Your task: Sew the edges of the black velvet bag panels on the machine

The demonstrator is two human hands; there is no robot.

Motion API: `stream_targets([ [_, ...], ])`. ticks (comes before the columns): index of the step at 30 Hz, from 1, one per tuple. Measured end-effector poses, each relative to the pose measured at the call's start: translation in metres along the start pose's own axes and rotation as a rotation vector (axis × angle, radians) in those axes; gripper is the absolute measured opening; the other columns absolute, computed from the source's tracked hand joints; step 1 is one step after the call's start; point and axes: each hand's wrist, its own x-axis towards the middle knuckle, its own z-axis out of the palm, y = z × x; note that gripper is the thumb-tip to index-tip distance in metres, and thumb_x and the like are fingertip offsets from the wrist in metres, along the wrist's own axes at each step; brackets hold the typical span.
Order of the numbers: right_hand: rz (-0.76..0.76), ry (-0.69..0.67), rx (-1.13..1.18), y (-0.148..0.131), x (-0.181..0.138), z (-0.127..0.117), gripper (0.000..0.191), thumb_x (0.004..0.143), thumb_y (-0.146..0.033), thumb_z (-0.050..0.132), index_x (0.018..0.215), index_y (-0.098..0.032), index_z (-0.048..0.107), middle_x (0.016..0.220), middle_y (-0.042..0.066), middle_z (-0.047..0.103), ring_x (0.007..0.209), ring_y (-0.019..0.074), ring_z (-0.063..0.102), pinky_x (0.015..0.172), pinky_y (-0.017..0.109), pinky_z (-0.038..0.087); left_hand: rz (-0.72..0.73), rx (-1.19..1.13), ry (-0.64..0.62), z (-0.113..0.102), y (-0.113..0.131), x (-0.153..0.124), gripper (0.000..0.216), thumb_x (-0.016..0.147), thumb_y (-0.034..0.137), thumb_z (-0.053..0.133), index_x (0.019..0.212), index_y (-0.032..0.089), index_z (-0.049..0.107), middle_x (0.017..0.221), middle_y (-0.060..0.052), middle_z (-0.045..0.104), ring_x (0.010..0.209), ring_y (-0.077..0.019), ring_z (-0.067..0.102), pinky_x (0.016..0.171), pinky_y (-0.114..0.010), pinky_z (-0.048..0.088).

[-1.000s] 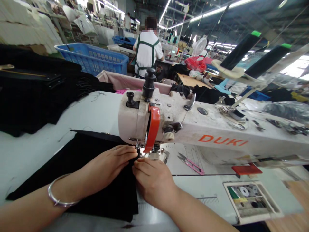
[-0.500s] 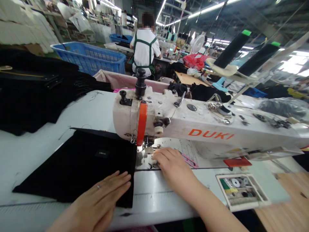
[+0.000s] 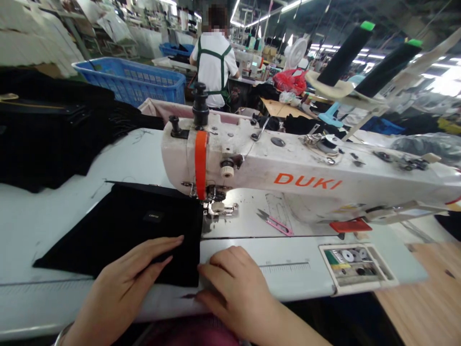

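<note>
The black fabric panel [image 3: 126, 230] lies flat across the lower left and centre of the frame, on the white counter [image 3: 86, 175], its far right corner close by the needle area of the DUKI sewing machine [image 3: 306, 166]. It should be light and limp, likely layered and a little firmer at the edges, not fragile but apt to wrinkle or skew if pushed from one spot. The left hand [image 3: 126, 276] rests palm down on its near part, fingers laid together and the thumb set apart; the right hand [image 3: 237, 288] is curled at the near right corner, and whether it pinches the cloth cannot be told. The best hold seems a flat palm on the broad middle, below the small label [image 3: 153, 217], with a light fingertip grip along the straight right edge, since the smooth counter probably lets cloth slide easily
</note>
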Motion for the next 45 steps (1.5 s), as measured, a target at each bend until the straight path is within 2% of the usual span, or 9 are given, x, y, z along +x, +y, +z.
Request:
stream_targets([
  [4, -0.025, 0.127, -0.013, -0.005, 0.002, 0.021, 0.006, 0.1, -0.026, 0.067, 0.097, -0.022, 0.07, 0.087, 0.001, 0.068, 0.078, 0.02, 0.058, 0.07, 0.035, 0.046, 0.02, 0.047, 0.005, -0.006, 0.0, 0.002, 0.033, 0.106, 0.036, 0.051, 0.137, 0.038, 0.062, 0.136, 0.007, 0.072, 0.122, -0.018, 0.071, 0.109, -0.032, 0.058],
  [5, -0.062, 0.138, -0.01, -0.005, 0.004, 0.024, 0.011, 0.1, -0.023, 0.064, 0.091, -0.022, 0.069, 0.082, 0.0, 0.067, 0.075, 0.0193, 0.056, 0.068, 0.035, 0.046, 0.049, 0.073, 0.004, -0.007, -0.001, 0.002, 0.035, 0.106, 0.034, 0.05, 0.139, 0.038, 0.06, 0.14, 0.006, 0.07, 0.124, -0.0182, 0.07, 0.111, -0.033, 0.056],
  [11, -0.185, 0.168, 0.041, 0.0, 0.006, 0.023, 0.019, 0.102, -0.019, 0.057, 0.086, -0.021, 0.066, 0.111, 0.004, 0.073, 0.099, 0.02, 0.064, 0.084, 0.033, 0.053, 0.516, 0.379, -0.198, -0.001, -0.002, -0.002, 0.074, 0.091, 0.007, 0.045, 0.162, 0.028, 0.037, 0.162, 0.001, 0.051, 0.146, -0.021, 0.052, 0.122, -0.033, 0.046],
  [14, -0.213, 0.099, 0.05, 0.003, 0.006, 0.024, 0.024, 0.107, -0.019, 0.052, 0.086, -0.021, 0.065, 0.09, 0.001, 0.074, 0.088, 0.0168, 0.066, 0.08, 0.031, 0.054, 0.605, 0.472, -0.197, 0.007, -0.002, -0.003, 0.074, 0.086, 0.005, 0.047, 0.158, 0.02, 0.044, 0.159, -0.003, 0.055, 0.149, -0.0227, 0.048, 0.123, -0.033, 0.045],
  [17, -0.242, 0.073, 0.045, 0.005, 0.007, 0.025, 0.028, 0.109, -0.02, 0.047, 0.087, -0.021, 0.064, 0.088, 0.001, 0.075, 0.085, 0.0157, 0.067, 0.08, 0.03, 0.055, 0.671, 0.534, -0.169, 0.012, 0.0, -0.001, 0.062, 0.087, 0.008, 0.047, 0.149, 0.015, 0.055, 0.151, -0.006, 0.063, 0.147, -0.0234, 0.05, 0.119, -0.033, 0.048],
  [25, -0.306, 0.197, 0.071, 0.007, 0.012, 0.029, 0.032, 0.112, -0.022, 0.043, 0.092, -0.017, 0.067, 0.086, 0.003, 0.076, 0.085, 0.0154, 0.069, 0.076, 0.027, 0.055, 0.717, 0.564, -0.181, 0.013, -0.002, 0.007, 0.059, 0.085, 0.005, 0.045, 0.142, 0.013, 0.06, 0.146, -0.007, 0.064, 0.148, -0.0245, 0.047, 0.122, -0.036, 0.044],
  [31, -0.216, 0.174, 0.07, 0.009, 0.02, 0.028, 0.036, 0.113, -0.023, 0.038, 0.089, -0.018, 0.065, 0.086, 0.002, 0.074, 0.083, 0.0155, 0.066, 0.075, 0.03, 0.052, 0.695, 0.463, -0.174, 0.009, -0.004, 0.031, 0.055, 0.089, 0.002, 0.043, 0.14, 0.014, 0.061, 0.14, -0.007, 0.069, 0.142, -0.0199, 0.054, 0.12, -0.033, 0.047],
  [38, -0.162, 0.095, 0.034, 0.011, 0.027, 0.021, 0.032, 0.112, -0.02, 0.04, 0.092, -0.018, 0.065, 0.092, 0.004, 0.074, 0.082, 0.0177, 0.065, 0.077, 0.032, 0.052, 0.746, 0.53, -0.153, 0.008, -0.004, 0.043, 0.056, 0.085, -0.001, 0.042, 0.135, 0.011, 0.064, 0.138, -0.008, 0.07, 0.134, -0.0227, 0.061, 0.114, -0.036, 0.053],
  [45, -0.152, 0.074, 0.017, 0.014, 0.025, 0.02, 0.029, 0.111, -0.018, 0.04, 0.1, -0.018, 0.066, 0.1, 0.006, 0.074, 0.089, 0.018, 0.066, 0.082, 0.032, 0.052, 0.713, 0.437, -0.15, 0.005, -0.001, 0.046, 0.048, 0.092, 0.001, 0.042, 0.132, 0.012, 0.066, 0.135, -0.006, 0.072, 0.137, -0.0171, 0.057, 0.123, -0.03, 0.042],
])
